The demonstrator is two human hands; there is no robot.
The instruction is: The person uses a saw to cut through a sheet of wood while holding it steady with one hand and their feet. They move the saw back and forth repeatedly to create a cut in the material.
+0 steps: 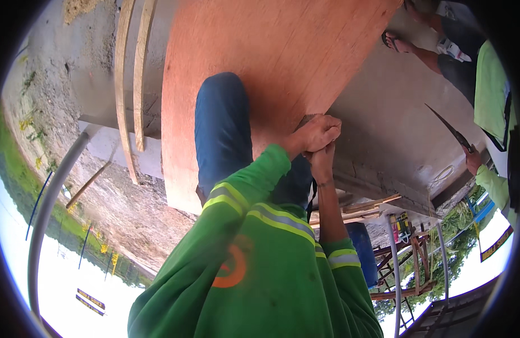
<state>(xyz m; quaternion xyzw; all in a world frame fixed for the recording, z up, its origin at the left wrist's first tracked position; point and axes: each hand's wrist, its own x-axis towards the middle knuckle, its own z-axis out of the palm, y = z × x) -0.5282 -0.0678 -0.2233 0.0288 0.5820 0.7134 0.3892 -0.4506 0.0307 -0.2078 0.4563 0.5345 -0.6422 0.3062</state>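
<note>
Reddish-brown plywood, a broad flat sheet (282, 50), lies under the person's blue-trousered left leg (223, 112). It should handle as stiff, springy toward the corners, awkward more than heavy, and not fragile; opposite edges look the best places to take hold. Beyond the right forearm (327, 208) is a rounded blue plastic drum (362, 253), partly hidden, its contents out of sight. At the sheet's edge, the left hand (318, 133) is curled closed against the right hand (322, 156), also curled, both apparently around a narrow dark tool (307, 119). Most of it is covered; it looks thin and stiff, probably best gripped at the hidden end.
</note>
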